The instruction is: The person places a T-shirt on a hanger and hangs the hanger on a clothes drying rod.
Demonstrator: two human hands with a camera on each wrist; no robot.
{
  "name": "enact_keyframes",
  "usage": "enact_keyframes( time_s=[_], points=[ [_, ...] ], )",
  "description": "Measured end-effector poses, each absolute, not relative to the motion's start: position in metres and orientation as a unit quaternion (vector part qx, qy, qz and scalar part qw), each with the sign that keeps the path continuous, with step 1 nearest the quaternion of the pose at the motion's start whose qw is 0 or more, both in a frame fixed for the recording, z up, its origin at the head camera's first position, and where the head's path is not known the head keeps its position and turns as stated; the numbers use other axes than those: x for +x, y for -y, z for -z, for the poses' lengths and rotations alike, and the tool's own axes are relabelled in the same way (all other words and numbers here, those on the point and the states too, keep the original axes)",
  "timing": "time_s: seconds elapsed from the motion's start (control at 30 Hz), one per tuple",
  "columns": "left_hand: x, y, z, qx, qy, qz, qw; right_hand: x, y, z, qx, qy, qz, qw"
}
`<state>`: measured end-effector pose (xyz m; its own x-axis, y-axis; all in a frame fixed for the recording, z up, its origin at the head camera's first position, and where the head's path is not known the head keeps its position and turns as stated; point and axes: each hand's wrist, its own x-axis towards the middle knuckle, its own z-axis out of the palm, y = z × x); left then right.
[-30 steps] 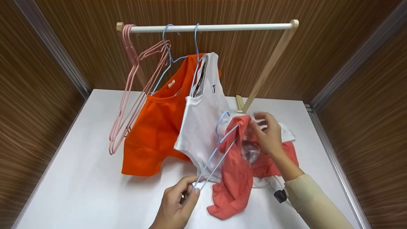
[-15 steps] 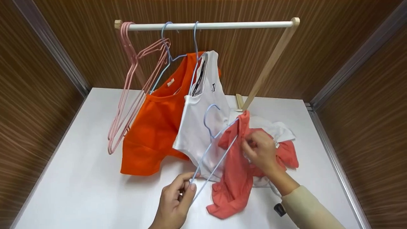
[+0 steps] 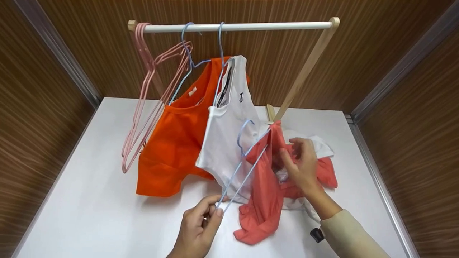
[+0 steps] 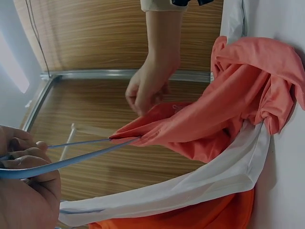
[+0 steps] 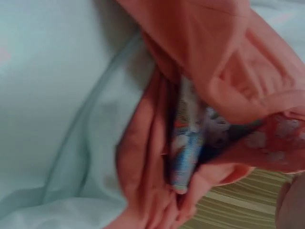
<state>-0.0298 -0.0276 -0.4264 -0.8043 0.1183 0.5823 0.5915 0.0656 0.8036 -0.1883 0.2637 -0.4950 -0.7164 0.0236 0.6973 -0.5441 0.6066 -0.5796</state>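
Note:
My left hand (image 3: 199, 224) pinches the far end of a light blue wire hanger (image 3: 235, 176) between thumb and fingers. The hanger's other shoulder runs into a coral shirt (image 3: 263, 200), which drapes from that tip down to the table. My right hand (image 3: 304, 166) is beside the shirt's upper part, thumb and fingers spread apart with nothing between them. In the left wrist view, its loosely bent fingers hover at the shirt's upper edge. A multicoloured print (image 5: 188, 138) shows within the coral folds in the right wrist view.
A white bar (image 3: 272, 26) on a wooden stand carries several pink hangers (image 3: 143, 96), an orange tank top (image 3: 179, 143) and a white tank top (image 3: 233, 122) on blue hangers. White cloth (image 3: 321, 146) lies behind the coral shirt. A small black tag (image 3: 317, 235) is near the right sleeve.
The right hand came in to the coral shirt with fingers closed together, then drew back and spread. The shirt's top has risen slightly over the hanger tip. The left hand keeps its hold.

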Motion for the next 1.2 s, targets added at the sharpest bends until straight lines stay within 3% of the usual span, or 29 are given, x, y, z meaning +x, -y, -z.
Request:
enact_keyframes(
  time_s=[0.23,0.57,1.2],
  points=[
    [-0.029,0.021,0.418,-0.3,0.705,0.613,0.194,-0.19,-0.242,0.474,0.188,0.818,-0.412,0.354],
    [-0.029,0.021,0.413,-0.325,0.698,0.602,0.211,-0.185,-0.23,0.441,0.147,0.78,-0.418,0.442],
    [-0.036,0.017,0.425,-0.319,0.697,0.607,0.208,-0.168,-0.212,0.435,0.204,0.765,-0.465,0.396]
  ],
)
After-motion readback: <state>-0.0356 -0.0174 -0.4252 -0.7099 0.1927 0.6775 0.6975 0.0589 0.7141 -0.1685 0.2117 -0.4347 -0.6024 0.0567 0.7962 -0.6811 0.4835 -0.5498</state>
